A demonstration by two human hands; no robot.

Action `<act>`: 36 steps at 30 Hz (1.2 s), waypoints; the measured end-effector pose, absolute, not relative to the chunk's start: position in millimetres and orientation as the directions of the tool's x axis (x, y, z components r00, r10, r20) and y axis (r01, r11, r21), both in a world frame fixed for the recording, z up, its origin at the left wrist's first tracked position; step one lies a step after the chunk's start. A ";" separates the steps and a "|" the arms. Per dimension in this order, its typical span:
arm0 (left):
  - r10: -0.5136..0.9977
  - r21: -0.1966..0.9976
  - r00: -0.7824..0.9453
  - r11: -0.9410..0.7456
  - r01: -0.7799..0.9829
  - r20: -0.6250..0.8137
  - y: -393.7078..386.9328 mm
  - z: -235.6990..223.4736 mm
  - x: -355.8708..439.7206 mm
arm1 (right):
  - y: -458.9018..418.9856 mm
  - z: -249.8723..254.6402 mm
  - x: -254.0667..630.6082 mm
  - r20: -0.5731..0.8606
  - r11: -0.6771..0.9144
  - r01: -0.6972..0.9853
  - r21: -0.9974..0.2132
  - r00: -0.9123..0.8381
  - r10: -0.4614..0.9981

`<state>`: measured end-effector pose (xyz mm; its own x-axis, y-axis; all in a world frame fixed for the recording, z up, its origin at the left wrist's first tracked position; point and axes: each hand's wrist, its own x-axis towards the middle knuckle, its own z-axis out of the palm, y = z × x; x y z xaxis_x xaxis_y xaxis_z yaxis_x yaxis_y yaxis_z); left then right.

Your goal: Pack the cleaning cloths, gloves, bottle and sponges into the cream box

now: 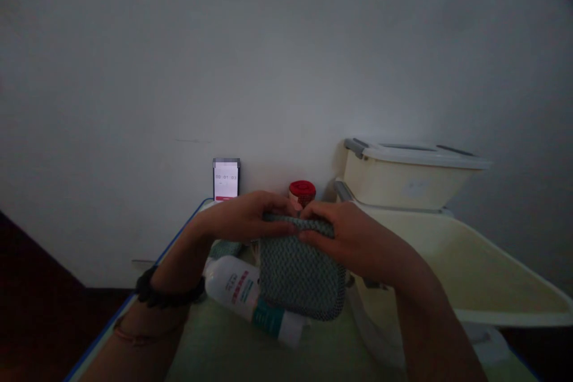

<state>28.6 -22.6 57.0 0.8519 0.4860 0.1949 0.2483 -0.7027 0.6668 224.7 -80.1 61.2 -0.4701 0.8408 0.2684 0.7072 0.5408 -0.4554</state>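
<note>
A head-worn camera looks forward and down from above the table [215, 346], facing a pale wall [286, 71] that fills the upper half of the view. The wearer's forearms [434, 334] enter from the lower edge, placing the left hand [244, 215] and right hand [358, 242] at close range, just below centre. A phone [226, 182] and lidded box [403, 182] stand farther off, near the wall.

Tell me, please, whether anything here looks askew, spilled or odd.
The white plastic bottle with a teal band lies on its side, partly hidden by the grey-green textured cloth in the left hand and right hand; odd, since bottles usually stand upright. No spill shows.
</note>
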 end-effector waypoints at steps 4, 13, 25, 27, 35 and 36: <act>0.479 0.592 0.858 -0.752 0.291 0.186 -21.6 54.2 34.4 | -76.9 56.8 223.8 0.216 0.516 0.741 -0.430 -0.470 0.856; 0.529 0.709 0.817 -0.666 0.233 0.228 -25.1 65.8 15.6 | -84.0 72.0 243.6 0.263 0.498 0.711 -0.496 -0.424 0.867; 0.545 0.632 0.785 -0.727 0.268 0.295 -32.8 70.0 17.2 | -88.6 73.3 233.6 0.345 0.535 0.624 -0.570 -0.409 0.845; 0.542 0.621 0.787 -0.735 0.273 0.295 -32.8 69.5 15.7 | -88.1 72.5 233.6 0.367 0.542 0.620 -0.567 -0.399 0.840; 0.540 0.548 0.755 -0.784 0.291 0.372 -45.0 73.1 26.8 | -89.7 68.0 219.6 0.455 0.576 0.562 -0.593 -0.355 0.816; 0.549 0.554 0.739 -0.781 0.287 0.390 -44.3 72.5 26.9 | -89.8 67.2 218.7 0.463 0.580 0.549 -0.602 -0.351 0.813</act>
<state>26.9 -44.3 72.5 0.7394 0.5487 0.3901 0.2874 -0.7813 0.5541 218.7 -89.8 67.2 -0.3513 0.8135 0.4635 0.5488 0.5800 -0.6020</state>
